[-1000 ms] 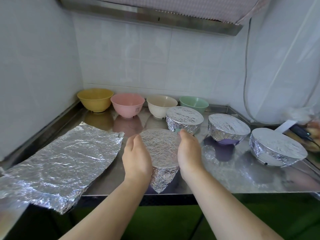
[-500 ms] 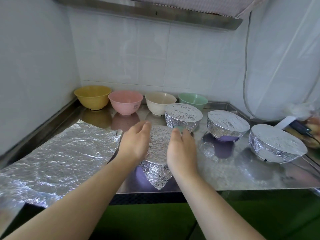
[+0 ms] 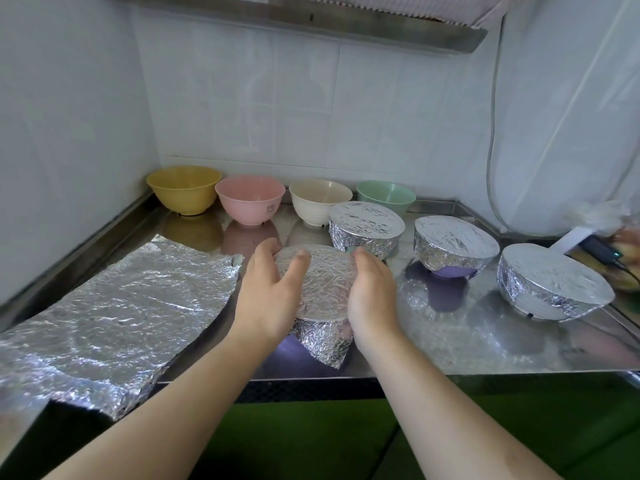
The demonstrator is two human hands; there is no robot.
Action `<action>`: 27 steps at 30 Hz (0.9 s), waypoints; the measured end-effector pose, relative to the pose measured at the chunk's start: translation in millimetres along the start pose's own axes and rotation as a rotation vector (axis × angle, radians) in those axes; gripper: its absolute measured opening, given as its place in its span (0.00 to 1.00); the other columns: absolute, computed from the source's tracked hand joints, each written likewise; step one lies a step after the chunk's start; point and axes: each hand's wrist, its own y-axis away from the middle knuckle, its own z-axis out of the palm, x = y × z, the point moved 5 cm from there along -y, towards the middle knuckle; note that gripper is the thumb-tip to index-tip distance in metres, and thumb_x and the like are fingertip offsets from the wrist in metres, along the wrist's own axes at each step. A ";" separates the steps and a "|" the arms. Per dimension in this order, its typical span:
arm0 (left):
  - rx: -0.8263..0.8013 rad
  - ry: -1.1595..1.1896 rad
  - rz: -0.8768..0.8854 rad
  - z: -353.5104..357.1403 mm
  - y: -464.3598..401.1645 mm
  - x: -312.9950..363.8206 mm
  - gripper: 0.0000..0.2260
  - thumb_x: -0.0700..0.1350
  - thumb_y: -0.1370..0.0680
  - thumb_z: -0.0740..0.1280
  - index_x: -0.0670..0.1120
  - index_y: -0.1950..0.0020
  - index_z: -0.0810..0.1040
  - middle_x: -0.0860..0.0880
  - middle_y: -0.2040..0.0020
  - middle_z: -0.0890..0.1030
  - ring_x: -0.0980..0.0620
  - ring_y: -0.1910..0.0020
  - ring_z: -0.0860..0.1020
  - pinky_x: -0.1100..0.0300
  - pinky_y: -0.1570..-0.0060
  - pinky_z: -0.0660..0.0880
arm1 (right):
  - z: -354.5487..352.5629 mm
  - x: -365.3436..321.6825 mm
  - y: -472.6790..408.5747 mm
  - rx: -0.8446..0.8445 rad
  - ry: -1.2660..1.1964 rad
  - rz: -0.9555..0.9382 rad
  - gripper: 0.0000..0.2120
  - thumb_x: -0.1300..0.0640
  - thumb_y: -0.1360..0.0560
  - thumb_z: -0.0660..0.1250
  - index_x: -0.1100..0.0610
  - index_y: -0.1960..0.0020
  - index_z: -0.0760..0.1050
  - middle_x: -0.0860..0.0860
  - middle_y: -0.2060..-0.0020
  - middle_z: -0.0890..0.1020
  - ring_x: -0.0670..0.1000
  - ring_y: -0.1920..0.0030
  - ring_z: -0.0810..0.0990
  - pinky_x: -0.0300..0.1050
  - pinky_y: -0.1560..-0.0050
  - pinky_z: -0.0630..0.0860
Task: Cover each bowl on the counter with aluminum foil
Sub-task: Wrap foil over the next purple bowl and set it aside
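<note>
The foil-topped purple bowl (image 3: 320, 299) sits at the near edge of the steel counter (image 3: 485, 337), its foil drawn flat over the rim and hanging in a loose point at 6 o'clock, with a sliver of purple wall showing at 7 o'clock. The left hand (image 3: 270, 292) lies against its 9 o'clock side, fingers straight and slightly spread, thumb over the foil top; the fingertips are blurred. The right hand (image 3: 372, 296) cups the 3 o'clock side with fingers held together, their tips hidden behind the rim, so whether they press the foil cannot be told. At 9 o'clock of the bowl a crumpled foil sheet (image 3: 114, 317) overhangs the counter edge. At 1 to 3 o'clock stand three covered bowls (image 3: 365, 225), (image 3: 455, 244), (image 3: 554, 284). Along the wall at 11 to 1 o'clock are yellow (image 3: 183, 188), pink (image 3: 250, 199), cream (image 3: 320, 200) and green (image 3: 386, 195) bowls, uncovered, the green partly hidden.
</note>
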 end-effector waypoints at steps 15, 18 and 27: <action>-0.346 -0.292 0.170 -9.5 11.6 -8.6 0.78 0.77 0.52 0.79 0.48 0.14 0.44 0.52 0.15 0.52 0.56 0.18 0.54 0.59 0.22 0.55 | 5.8 23.8 -10.5 -0.058 -0.192 0.039 0.22 0.33 0.29 0.63 0.46 0.46 0.84 0.51 0.47 0.87 0.58 0.40 0.84 0.67 0.31 0.75; -0.296 -0.288 0.206 -8.4 16.3 -7.6 0.78 0.79 0.53 0.77 0.48 0.14 0.46 0.52 0.16 0.53 0.56 0.18 0.54 0.61 0.24 0.54 | 7.3 24.3 -11.6 -0.063 -0.247 0.046 0.20 0.35 0.28 0.64 0.46 0.49 0.85 0.53 0.49 0.88 0.60 0.42 0.84 0.68 0.33 0.76; -0.257 -0.262 0.244 -8.0 21.8 -3.5 0.75 0.76 0.53 0.79 0.53 0.15 0.48 0.56 0.17 0.54 0.64 0.23 0.55 0.61 0.26 0.56 | 4.8 29.0 -10.1 -0.052 -0.352 0.046 0.17 0.41 0.25 0.68 0.53 0.48 0.85 0.60 0.45 0.86 0.63 0.40 0.83 0.69 0.30 0.73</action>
